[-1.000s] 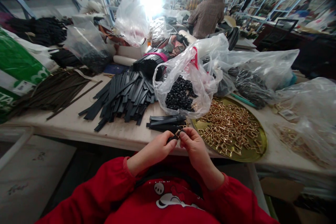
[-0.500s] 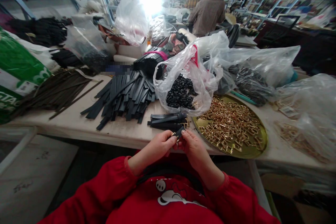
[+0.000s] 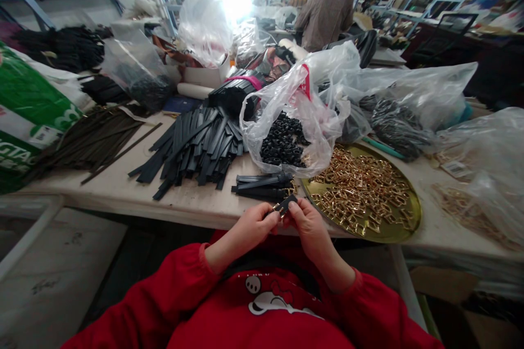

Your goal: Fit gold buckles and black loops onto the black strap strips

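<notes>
Head view: the left hand point(image 3: 251, 226) and the right hand point(image 3: 307, 223) meet just short of the near edge of the worktop point(image 3: 123, 191), above the person's lap. The fingers of both hands are pinched together on a short black strap point(image 3: 285, 204). A glint of gold shows at its lower end, too small to make out.

The strap hangs off the worktop with nothing under it but the lap and the floor. It looks small and smooth, and only fingertips grip it. If either pinch loosens while the piece is being worked, it would likely drop out of sight below the edge.

Just beyond the hands lies a bundle of straps point(image 3: 262, 186), close to the edge. A forward push of the knuckles could knock it askew or sweep it off.

To the right, a gold tray point(image 3: 403, 232) heaped with buckles point(image 3: 360, 191) sits with its near rim almost at the edge of the worktop. The right forearm passes close by, so a wide swing of the elbow could tip or shift it.

A plastic bag point(image 3: 315, 114) of black loops point(image 3: 282, 144) slumps against the tray's far side with its mouth open. A tug on the thin film could spill the loops among the buckles.

The pile of black strips point(image 3: 196, 144) to the left lies well apart from both hands. A co-worker point(image 3: 325, 13) stands far behind.
</notes>
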